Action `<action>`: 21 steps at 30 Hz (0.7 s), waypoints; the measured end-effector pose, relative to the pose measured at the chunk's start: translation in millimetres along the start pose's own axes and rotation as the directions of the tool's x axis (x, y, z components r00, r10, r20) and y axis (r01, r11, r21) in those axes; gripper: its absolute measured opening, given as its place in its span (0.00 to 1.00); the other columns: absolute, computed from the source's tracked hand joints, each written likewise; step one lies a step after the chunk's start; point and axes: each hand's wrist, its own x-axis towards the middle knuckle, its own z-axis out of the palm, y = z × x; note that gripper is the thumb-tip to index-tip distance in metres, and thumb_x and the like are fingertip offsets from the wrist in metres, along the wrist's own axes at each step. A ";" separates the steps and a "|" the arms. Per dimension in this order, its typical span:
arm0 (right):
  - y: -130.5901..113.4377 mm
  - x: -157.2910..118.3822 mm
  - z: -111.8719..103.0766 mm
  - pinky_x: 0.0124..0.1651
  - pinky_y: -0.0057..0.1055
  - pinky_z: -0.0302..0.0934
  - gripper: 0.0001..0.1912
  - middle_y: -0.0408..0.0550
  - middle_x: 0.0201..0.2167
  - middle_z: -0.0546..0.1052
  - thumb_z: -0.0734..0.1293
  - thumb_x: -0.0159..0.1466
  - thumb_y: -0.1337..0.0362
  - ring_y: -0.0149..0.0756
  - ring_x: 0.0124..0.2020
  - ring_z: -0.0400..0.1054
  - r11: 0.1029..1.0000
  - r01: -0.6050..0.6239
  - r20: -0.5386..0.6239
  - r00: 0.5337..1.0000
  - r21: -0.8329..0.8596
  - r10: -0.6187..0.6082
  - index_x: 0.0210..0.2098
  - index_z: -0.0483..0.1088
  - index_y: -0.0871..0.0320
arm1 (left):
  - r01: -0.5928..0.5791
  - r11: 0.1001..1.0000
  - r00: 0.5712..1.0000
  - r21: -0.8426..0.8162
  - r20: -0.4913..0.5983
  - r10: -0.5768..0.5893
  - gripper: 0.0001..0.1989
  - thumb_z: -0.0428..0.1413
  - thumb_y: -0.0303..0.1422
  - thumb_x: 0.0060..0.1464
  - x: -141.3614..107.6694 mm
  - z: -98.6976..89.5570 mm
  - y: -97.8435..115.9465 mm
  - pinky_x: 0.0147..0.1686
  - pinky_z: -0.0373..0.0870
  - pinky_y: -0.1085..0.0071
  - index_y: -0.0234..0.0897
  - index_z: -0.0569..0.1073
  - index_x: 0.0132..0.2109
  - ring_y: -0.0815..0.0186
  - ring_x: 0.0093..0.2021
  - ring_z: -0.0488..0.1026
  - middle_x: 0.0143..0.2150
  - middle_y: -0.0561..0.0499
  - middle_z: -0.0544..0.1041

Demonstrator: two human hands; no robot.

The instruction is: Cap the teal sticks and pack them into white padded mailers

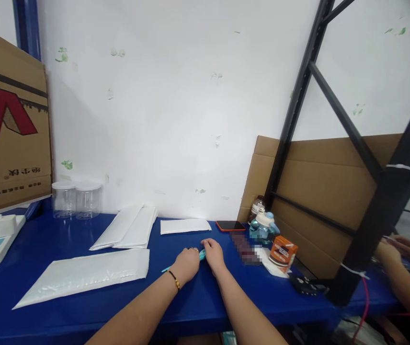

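A blue table (176, 306) runs along a white wall (176, 120). On its left part are two clear jars (88, 203) with white lids, and nearer the edge a white power strip (5, 237). Four white padded mailers can be made out: one (90, 273) flat in front, at least two overlapping in a pile (128, 227) behind it, and one (186, 226) near the wall. To the right are one smartphone (230, 225) with an orange-red edge, one brown bottle (257, 208), one teal water bottle (264, 230) with a pale lid, and one orange box (283, 254) on white paper. A black post (363, 235) of the rack rises beyond them; past it, a co-worker's hands (388, 251) show. Nothing stands between the person's hands and the thin teal strip (202, 254), which lies low over the table's middle.

Both forearms reach forward and converge. The left hand (187, 263), back upward, is curled around the strip, whose narrow end sticks out by the braceleted wrist. The right hand (212, 253) is bent inward, fingertips at the strip's other end; whether it grips cannot be told.
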 end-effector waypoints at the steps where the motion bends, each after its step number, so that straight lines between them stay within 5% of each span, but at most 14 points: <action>1: 0.5 -0.9 -0.3 0.38 0.32 0.59 0.12 0.48 0.29 0.77 0.60 0.55 0.61 0.41 0.34 0.69 1.000 -0.006 0.006 1.000 0.019 0.006 0.25 0.74 0.57 | 0.006 1.000 1.000 -0.012 0.000 -0.006 0.11 0.46 0.25 0.52 0.5 -0.4 0.3 0.42 0.66 0.60 0.29 0.70 0.40 0.54 0.41 0.72 0.39 0.36 0.74; 4: -4.5 -0.6 -2.9 0.33 0.31 0.61 0.14 0.48 0.28 0.77 0.60 0.56 0.57 0.39 0.31 0.69 0.996 -0.034 0.002 0.999 0.085 0.034 0.30 0.73 0.59 | 0.045 0.997 0.998 -0.057 -0.029 -0.047 0.11 0.48 0.24 0.49 2.7 -2.0 -0.7 0.39 0.67 0.61 0.28 0.69 0.40 0.53 0.39 0.73 0.38 0.35 0.74; 7: -33.9 5.4 -7.9 0.31 0.30 0.63 0.17 0.49 0.29 0.76 0.60 0.57 0.53 0.37 0.28 0.70 0.943 -0.043 0.003 0.999 0.329 0.044 0.36 0.70 0.60 | 0.064 0.989 0.993 -0.133 -0.093 -0.077 0.12 0.46 0.26 0.51 7.0 -7.4 -2.8 0.33 0.67 0.66 0.30 0.65 0.43 0.56 0.35 0.74 0.36 0.39 0.74; 10: -86.5 12.9 -13.7 0.34 0.30 0.65 0.15 0.48 0.33 0.75 0.63 0.57 0.53 0.35 0.30 0.71 0.831 0.094 0.013 0.993 0.549 -0.121 0.35 0.68 0.58 | -0.051 0.874 0.965 -0.483 -0.248 -0.081 0.08 0.46 0.29 0.54 13.0 -14.9 -1.7 0.27 0.63 0.72 0.33 0.63 0.42 0.65 0.27 0.72 0.28 0.48 0.73; 13: -131.1 13.9 -14.2 0.35 0.30 0.65 0.15 0.46 0.27 0.75 0.62 0.59 0.53 0.35 0.30 0.72 0.865 0.213 0.196 0.923 0.455 -0.331 0.29 0.70 0.59 | -0.220 0.602 0.897 -0.768 -0.402 -0.185 0.12 0.48 0.32 0.54 16.5 -16.2 0.6 0.23 0.61 0.74 0.34 0.61 0.46 0.69 0.21 0.67 0.24 0.54 0.70; 15: -142.0 8.6 -9.4 0.32 0.29 0.64 0.16 0.46 0.23 0.74 0.61 0.60 0.52 0.35 0.28 0.71 0.902 0.260 0.262 0.896 0.344 -0.358 0.27 0.70 0.59 | -0.268 0.489 0.870 -0.830 -0.427 -0.248 0.20 0.50 0.31 0.52 15.7 -10.2 0.0 0.23 0.61 0.74 0.34 0.58 0.52 0.69 0.22 0.67 0.26 0.54 0.71; 21: -119.1 -12.3 7.7 0.36 0.29 0.62 0.14 0.46 0.26 0.75 0.59 0.62 0.56 0.35 0.31 0.69 0.914 0.361 0.211 0.894 0.183 -0.395 0.30 0.71 0.57 | -0.328 0.388 0.844 -0.861 -0.452 -0.289 0.29 0.53 0.27 0.45 12.3 19.5 -6.3 0.40 0.68 0.67 0.34 0.56 0.56 0.62 0.42 0.70 0.48 0.41 0.70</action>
